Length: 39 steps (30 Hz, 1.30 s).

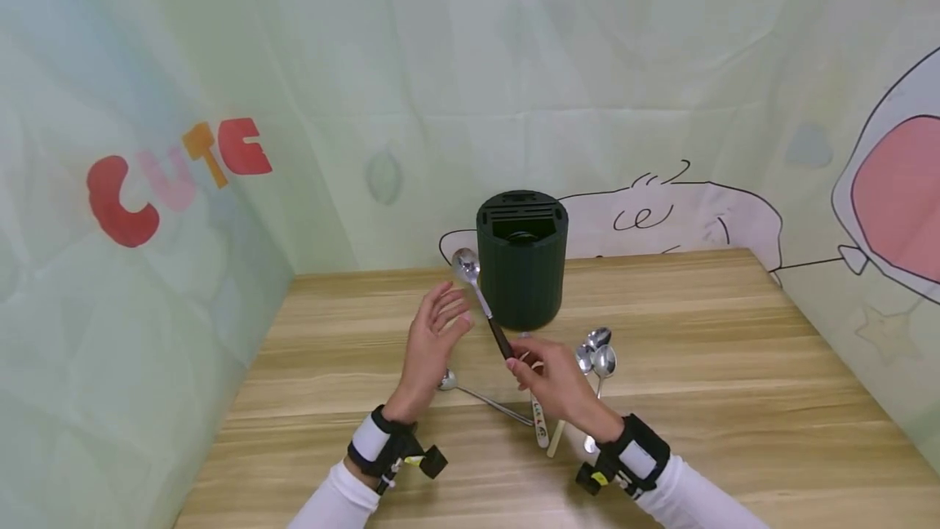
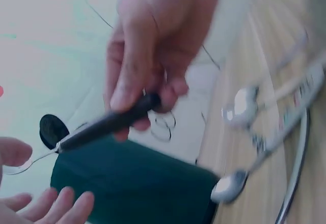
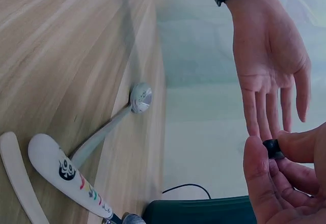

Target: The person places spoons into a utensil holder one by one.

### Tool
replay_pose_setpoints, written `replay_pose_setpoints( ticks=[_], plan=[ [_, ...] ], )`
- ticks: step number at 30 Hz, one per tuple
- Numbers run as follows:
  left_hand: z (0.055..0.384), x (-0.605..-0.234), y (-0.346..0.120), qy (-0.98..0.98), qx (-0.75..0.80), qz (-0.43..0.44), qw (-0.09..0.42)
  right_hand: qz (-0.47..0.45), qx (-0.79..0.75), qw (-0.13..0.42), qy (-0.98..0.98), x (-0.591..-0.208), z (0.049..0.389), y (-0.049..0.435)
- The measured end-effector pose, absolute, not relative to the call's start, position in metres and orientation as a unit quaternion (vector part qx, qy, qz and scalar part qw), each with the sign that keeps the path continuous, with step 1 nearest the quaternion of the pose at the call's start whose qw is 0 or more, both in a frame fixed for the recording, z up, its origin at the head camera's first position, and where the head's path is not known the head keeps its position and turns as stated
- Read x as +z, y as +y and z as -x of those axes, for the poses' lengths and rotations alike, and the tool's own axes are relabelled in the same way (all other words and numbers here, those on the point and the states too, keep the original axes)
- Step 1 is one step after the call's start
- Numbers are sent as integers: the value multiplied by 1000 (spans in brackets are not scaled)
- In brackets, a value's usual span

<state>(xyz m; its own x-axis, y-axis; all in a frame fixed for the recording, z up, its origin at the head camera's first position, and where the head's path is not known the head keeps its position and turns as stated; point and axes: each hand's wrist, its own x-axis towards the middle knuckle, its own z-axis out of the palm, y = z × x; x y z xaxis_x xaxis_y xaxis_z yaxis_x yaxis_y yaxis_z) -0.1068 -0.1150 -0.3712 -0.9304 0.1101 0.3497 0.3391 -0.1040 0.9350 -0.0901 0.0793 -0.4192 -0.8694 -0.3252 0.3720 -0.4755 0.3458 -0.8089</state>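
Note:
My right hand (image 1: 554,378) pinches a spoon (image 1: 498,335) by the end of its black handle, thumb against fingertips. The spoon's silver bowl points up and to the left, beside the dark green ribbed utensil holder (image 1: 521,288). My left hand (image 1: 432,341) is raised near the spoon's neck, fingers loosely spread and holding nothing. In the left wrist view, the black handle (image 2: 102,127) slants down from the right hand toward the left fingers. From the right wrist, only the dark handle end (image 3: 273,148) shows between thumb and finger.
Beneath the hands lies a thin-handled metal spoon (image 1: 488,402). A white patterned-handle spoon (image 1: 540,424) is beside it, and several silver spoons (image 1: 604,362) cluster to the right. The holder has a slotted top and stands near the printed cloth backdrop (image 1: 330,145).

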Motion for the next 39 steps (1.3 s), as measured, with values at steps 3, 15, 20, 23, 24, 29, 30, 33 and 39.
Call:
replay_pose_setpoints(
  ticks=[3,15,20,23,24,29,30,33,39],
  plan=[
    [112,-382,-109,-634,-757,158,22,-247,526,69,-811,-419,89,80],
    [111,-392,-93,-631,-764,131,-22,-237,517,65,-820,-426,86,79],
    [104,-377,-93,-639,-755,145,-17,-226,499,87,-832,-421,88,81],
    [100,-369,-92,-650,-744,158,-11,-218,499,115,-831,-413,93,84],
    [100,-368,-91,-651,-741,165,-10,-218,502,127,-828,-409,96,85],
    [98,-360,-87,-675,-712,192,-8,-232,523,160,-804,-385,107,88],
    [97,-358,-86,-683,-704,195,-9,-232,529,160,-800,-380,109,89],
    [96,-354,-83,-709,-672,213,-14,-232,555,152,-784,-369,111,90],
    [97,-344,-78,-735,-632,245,2,-231,575,162,-768,-335,95,88]
  ],
)
